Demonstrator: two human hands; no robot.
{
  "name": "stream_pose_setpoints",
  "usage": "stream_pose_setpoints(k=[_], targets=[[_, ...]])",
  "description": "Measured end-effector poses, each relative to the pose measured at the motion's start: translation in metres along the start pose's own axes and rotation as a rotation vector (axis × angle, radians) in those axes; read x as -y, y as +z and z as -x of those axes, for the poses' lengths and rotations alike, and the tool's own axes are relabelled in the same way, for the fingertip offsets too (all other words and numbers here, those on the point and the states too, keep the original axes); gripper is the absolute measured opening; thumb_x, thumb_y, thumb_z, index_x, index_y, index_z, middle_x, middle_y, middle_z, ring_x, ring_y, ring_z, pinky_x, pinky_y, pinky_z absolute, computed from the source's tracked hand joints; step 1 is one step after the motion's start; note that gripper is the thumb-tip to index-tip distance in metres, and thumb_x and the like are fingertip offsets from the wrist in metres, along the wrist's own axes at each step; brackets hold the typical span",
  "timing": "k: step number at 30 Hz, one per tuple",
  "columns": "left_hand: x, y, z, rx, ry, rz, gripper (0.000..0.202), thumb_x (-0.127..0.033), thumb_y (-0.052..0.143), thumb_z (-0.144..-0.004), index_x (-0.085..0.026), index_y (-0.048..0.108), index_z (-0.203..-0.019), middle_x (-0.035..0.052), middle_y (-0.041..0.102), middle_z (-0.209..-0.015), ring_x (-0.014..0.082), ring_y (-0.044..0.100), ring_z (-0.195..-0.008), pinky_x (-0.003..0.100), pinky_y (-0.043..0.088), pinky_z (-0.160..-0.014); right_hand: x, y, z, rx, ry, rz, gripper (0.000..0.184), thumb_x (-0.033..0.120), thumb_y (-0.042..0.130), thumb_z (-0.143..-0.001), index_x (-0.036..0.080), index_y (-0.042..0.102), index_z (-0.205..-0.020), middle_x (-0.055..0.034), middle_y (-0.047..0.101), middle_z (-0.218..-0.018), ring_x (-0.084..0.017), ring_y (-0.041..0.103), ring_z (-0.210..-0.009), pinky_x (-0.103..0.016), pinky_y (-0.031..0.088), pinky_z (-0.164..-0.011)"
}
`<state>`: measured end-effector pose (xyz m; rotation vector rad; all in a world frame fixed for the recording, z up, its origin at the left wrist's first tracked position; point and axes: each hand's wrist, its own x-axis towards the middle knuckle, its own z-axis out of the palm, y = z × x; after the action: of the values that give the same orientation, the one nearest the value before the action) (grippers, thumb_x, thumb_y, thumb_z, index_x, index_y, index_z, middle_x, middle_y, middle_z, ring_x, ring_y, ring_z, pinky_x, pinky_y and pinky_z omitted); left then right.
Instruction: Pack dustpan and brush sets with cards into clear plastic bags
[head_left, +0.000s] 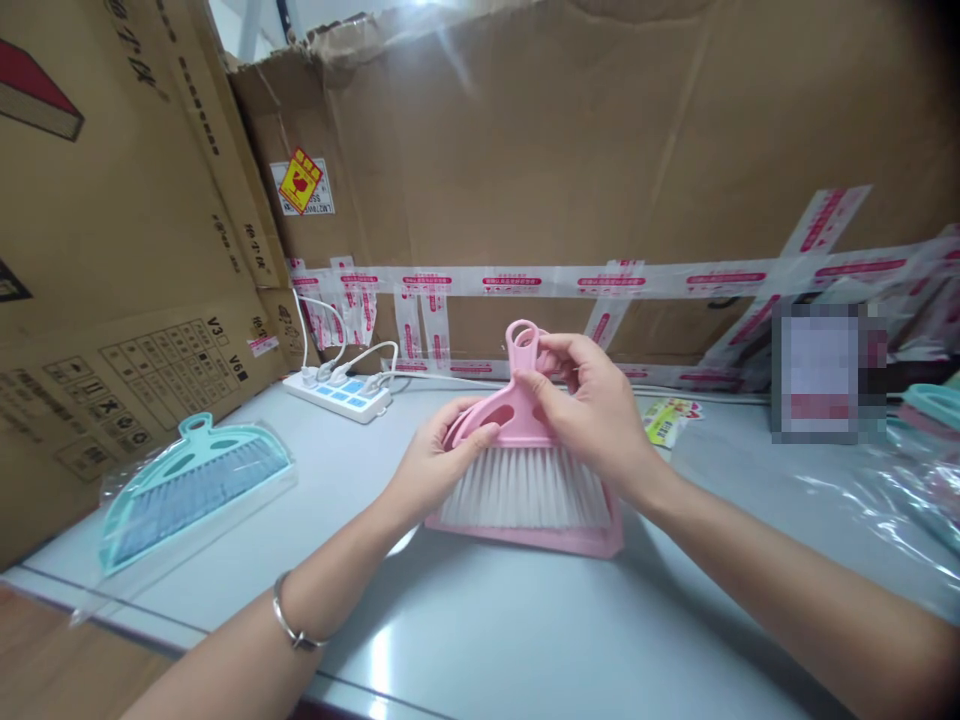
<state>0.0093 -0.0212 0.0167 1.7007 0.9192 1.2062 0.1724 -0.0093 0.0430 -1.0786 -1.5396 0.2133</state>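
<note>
A pink mini brush (517, 412) with white bristles lies inside a pink dustpan (592, 542) on the grey table. My left hand (431, 468) grips the brush's left shoulder, thumb on top. My right hand (592, 410) is closed round the brush's handle near its looped top, fingers pinching the pink plastic. A silver bracelet sits on my left wrist.
A teal brush and dustpan set (187, 485) in a clear bag lies at the left. A white power strip (337, 392) with cables sits at the back. Taped cardboard walls (570, 160) enclose the table. Clear bags (847, 500) and a small leaflet (667, 420) lie at the right.
</note>
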Motion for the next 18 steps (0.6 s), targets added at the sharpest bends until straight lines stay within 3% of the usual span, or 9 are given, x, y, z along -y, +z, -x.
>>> stream_pose_setpoints(k=[7, 10, 12, 14, 18], targets=[[0.003, -0.001, -0.001, -0.034, -0.035, 0.048, 0.022, -0.029, 0.056, -0.083, -0.017, 0.062, -0.100, 0.0052, 0.066, -0.104, 0.0181, 0.060, -0.099, 0.029, 0.044, -0.088, -0.014, 0.005, 0.003, 0.051, 0.016, 0.115, 0.023, 0.036, 0.057, -0.078, 0.022, 0.052, -0.095, -0.0046, 0.053, -0.094, -0.020, 0.049, -0.092, -0.038, 0.039, -0.086], [0.008, -0.002, -0.002, -0.062, -0.090, 0.068, 0.023, -0.031, 0.056, -0.082, -0.017, 0.063, -0.100, 0.0052, 0.067, -0.103, 0.0186, 0.060, -0.098, 0.029, 0.044, -0.086, -0.020, 0.006, 0.001, 0.068, 0.042, 0.068, 0.043, 0.039, 0.060, -0.075, 0.023, 0.043, -0.112, -0.0047, 0.049, -0.100, -0.018, 0.050, -0.090, -0.036, 0.042, -0.082], [0.012, -0.004, -0.003, -0.106, -0.131, 0.070, 0.025, -0.033, 0.057, -0.081, -0.017, 0.063, -0.100, 0.0057, 0.067, -0.102, 0.0195, 0.060, -0.097, 0.029, 0.044, -0.084, -0.023, 0.004, 0.000, 0.113, 0.131, 0.034, 0.064, 0.043, 0.064, -0.071, 0.023, 0.033, -0.123, -0.0058, 0.048, -0.104, -0.018, 0.052, -0.085, -0.034, 0.046, -0.075], [0.014, -0.005, -0.004, -0.149, -0.171, 0.087, 0.027, -0.034, 0.058, -0.080, -0.017, 0.063, -0.101, 0.0059, 0.066, -0.102, 0.0193, 0.060, -0.095, 0.029, 0.045, -0.081, -0.024, -0.002, -0.001, 0.232, 0.286, -0.002, 0.072, 0.048, 0.066, -0.068, 0.022, 0.030, -0.126, -0.0080, 0.050, -0.107, -0.018, 0.055, -0.082, -0.034, 0.048, -0.069], [0.015, -0.006, -0.005, -0.195, -0.232, 0.127, 0.029, -0.036, 0.058, -0.079, -0.017, 0.062, -0.102, 0.0049, 0.066, -0.100, 0.0176, 0.060, -0.090, 0.026, 0.045, -0.076, -0.022, -0.015, 0.009, 0.547, 0.602, -0.189, 0.049, 0.051, 0.060, -0.074, 0.020, 0.047, -0.110, -0.0101, 0.061, -0.105, -0.022, 0.061, -0.090, -0.032, 0.050, -0.070]])
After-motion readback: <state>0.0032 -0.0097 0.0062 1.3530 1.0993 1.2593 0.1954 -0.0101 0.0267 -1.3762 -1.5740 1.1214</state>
